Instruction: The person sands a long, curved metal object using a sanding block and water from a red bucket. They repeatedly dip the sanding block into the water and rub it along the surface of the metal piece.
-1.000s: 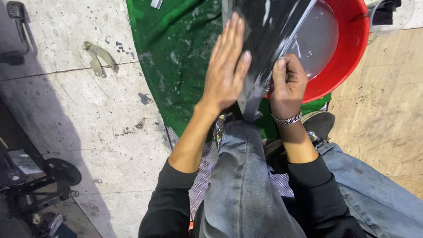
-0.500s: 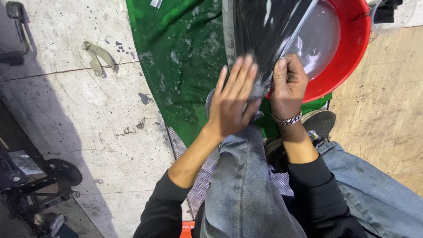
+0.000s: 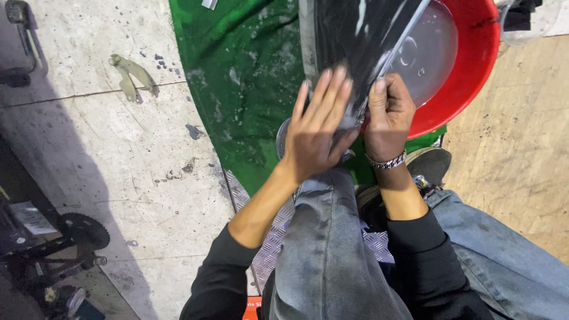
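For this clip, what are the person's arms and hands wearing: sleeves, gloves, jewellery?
Both hands are bare, no gloves. The left hand has nothing on its wrist; its black sleeve is pushed up toward the elbow. The right hand has a silver chain-link bracelet at the wrist, and its black sleeve ends partway up the forearm.

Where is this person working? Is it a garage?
Probably a repair workshop or garage floor: stained concrete, a chain sprocket at the edge, and a red basin of water beside a glossy black panel.
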